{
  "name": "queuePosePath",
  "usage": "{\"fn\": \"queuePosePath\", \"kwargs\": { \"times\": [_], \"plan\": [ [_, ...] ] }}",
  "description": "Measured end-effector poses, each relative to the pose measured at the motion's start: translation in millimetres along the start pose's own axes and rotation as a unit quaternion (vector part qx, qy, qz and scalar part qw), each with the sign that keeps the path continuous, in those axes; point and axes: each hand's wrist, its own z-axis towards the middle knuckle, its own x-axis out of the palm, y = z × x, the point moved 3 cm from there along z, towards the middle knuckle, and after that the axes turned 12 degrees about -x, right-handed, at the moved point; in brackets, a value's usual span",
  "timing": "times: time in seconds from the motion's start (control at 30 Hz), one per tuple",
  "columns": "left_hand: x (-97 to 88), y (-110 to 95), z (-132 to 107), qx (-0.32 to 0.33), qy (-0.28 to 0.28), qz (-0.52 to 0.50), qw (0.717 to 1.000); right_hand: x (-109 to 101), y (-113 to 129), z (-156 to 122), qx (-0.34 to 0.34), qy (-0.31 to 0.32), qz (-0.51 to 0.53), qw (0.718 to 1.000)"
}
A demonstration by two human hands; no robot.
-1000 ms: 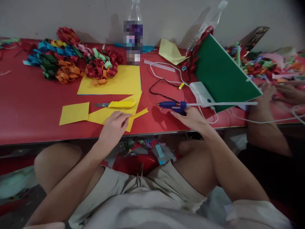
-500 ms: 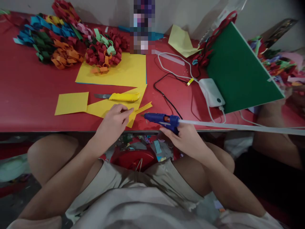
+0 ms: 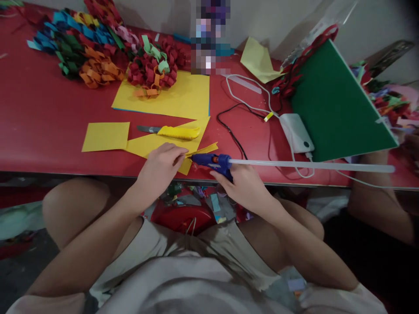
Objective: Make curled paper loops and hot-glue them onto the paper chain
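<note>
My right hand (image 3: 246, 182) is closed round the grip of a blue glue gun (image 3: 211, 160), and a long translucent glue stick (image 3: 310, 165) juts from its back end. The gun's nozzle points left, right by the fingertips of my left hand (image 3: 163, 168). Those fingertips pinch a narrow folded yellow paper strip (image 3: 207, 148), whose free end reaches to the right. Whether the nozzle touches the strip is hidden. Under the strip lies a cut yellow sheet (image 3: 140, 146). On that sheet rests a box cutter (image 3: 178, 132) with a yellow handle and its blade out.
A yellow paper rectangle (image 3: 105, 136) lies at left. Behind are colourful paper chains (image 3: 98, 72) and a larger yellow sheet (image 3: 193, 93). On the right stand a white power bank (image 3: 297, 132) with cables and a leaning green board (image 3: 340, 104). Another person's arm (image 3: 369, 192) is at far right.
My right hand has brought the glue gun left, so its nozzle now sits at my left fingertips and the strip. The whole view has shifted slightly.
</note>
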Motion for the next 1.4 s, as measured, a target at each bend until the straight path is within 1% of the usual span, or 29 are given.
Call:
{"fn": "queuePosePath", "kwargs": {
  "times": [0.13,0.27,0.5,0.73,1.0,1.13,1.27,1.4],
  "plan": [
    [-0.9,0,-1,-0.001,0.011,0.005,1.0,3,-1,0,-0.003,0.008,-0.009,1.0],
    [-1.2,0,0,0.003,0.007,0.001,1.0,3,0,-1,-0.004,0.018,-0.03,0.999],
    [-1.1,1,0,-0.001,0.015,-0.005,1.0,-2,-11,-8,0.035,0.036,-0.053,0.997],
    [-2.7,-1,1,-0.005,0.015,0.0,1.0,-4,-27,-16,0.043,0.019,-0.087,0.995],
    [-3.2,-3,2,-0.007,0.017,0.002,1.0,-7,-44,-21,0.082,0.023,-0.084,0.993],
    [-2.8,-4,2,-0.005,0.015,0.002,1.0,-8,-47,-23,0.092,0.008,-0.087,0.992],
    [-2.6,-3,2,-0.003,0.01,-0.001,1.0,-9,-49,-22,0.1,-0.019,-0.05,0.994],
    [-2.7,-1,2,-0.001,0.006,-0.003,1.0,-12,-53,-25,0.113,-0.046,0.059,0.991]
  ]
}}
